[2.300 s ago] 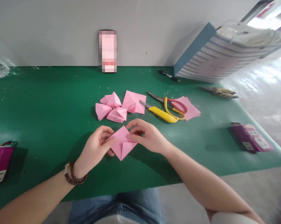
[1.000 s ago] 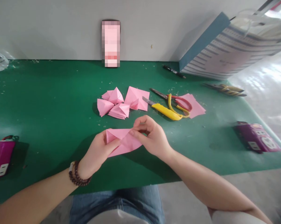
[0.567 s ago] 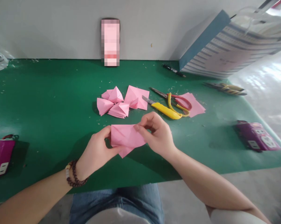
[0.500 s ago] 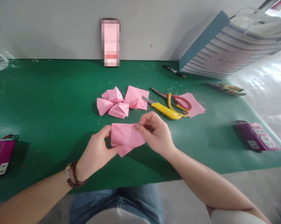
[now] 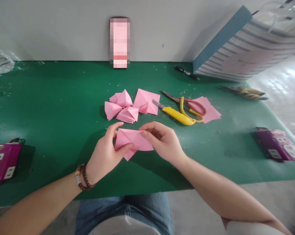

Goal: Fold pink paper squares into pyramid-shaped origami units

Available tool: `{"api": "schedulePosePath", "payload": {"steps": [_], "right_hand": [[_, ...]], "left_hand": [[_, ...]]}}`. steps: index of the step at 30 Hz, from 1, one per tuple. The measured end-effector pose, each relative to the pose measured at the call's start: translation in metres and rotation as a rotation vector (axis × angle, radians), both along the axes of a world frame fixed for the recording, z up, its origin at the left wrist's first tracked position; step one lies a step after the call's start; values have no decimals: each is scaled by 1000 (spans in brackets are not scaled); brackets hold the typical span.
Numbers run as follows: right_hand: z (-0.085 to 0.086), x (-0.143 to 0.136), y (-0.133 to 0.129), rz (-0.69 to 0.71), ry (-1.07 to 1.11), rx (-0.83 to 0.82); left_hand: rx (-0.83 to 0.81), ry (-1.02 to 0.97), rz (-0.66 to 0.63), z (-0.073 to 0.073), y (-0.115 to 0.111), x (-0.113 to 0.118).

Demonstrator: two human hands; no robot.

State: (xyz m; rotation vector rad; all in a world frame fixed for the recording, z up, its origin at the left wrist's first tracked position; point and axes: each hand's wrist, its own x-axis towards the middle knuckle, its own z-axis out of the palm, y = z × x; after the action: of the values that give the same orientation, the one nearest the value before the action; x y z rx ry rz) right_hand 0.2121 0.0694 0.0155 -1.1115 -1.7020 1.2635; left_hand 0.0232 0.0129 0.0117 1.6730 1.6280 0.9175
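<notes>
A creased, partly folded sheet of pink paper (image 5: pixel 132 138) is held over the near part of the green table. My left hand (image 5: pixel 107 148) grips its left side, thumb on the front face and index finger raised at the top edge. At the upper right edge, my right hand (image 5: pixel 163 140) pinches the sheet between thumb and curled fingers. Just beyond lie several folded pink paper pieces (image 5: pixel 126 114) in a cluster, beside a flatter pink paper (image 5: pixel 151 98). A yellow-handled knife (image 5: pixel 178 116) rests with its blade tip on that flatter paper.
Scissors (image 5: pixel 195 106) with red and yellow handles lie partly over pink sheets (image 5: pixel 211 112). Farther back are a pen (image 5: pixel 186 72), pliers (image 5: pixel 247 92) and a striped paper bag (image 5: pixel 235 55). A phone (image 5: pixel 120 42) leans on the wall. Purple socket boxes (image 5: pixel 14 158) flank the green table (image 5: pixel 59 98).
My left index finger has lifted and stretched along the top edge, and the left thumb has shifted up the paper's front. The whole view has shifted slightly.
</notes>
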Motion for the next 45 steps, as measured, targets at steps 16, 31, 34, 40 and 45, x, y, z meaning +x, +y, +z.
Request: {"api": "schedulePosePath", "payload": {"steps": [16,31,34,40,45], "right_hand": [[3,3,-1,-76,-218,364],[-2,5,-1,115,-360,912],[-1,5,-1,149,-376,875],[0,5,-2,65,-366,504],[-2,5,0,165,-316,396]], "left_hand": [[-329,-377,-52,2,2,1],[-363,-705,-60,-1,4,7],[-377,-770,-63,-4,4,5],[-404,-697,-107,0,3,6],[-416,-726,-71,0,6,7]]}}
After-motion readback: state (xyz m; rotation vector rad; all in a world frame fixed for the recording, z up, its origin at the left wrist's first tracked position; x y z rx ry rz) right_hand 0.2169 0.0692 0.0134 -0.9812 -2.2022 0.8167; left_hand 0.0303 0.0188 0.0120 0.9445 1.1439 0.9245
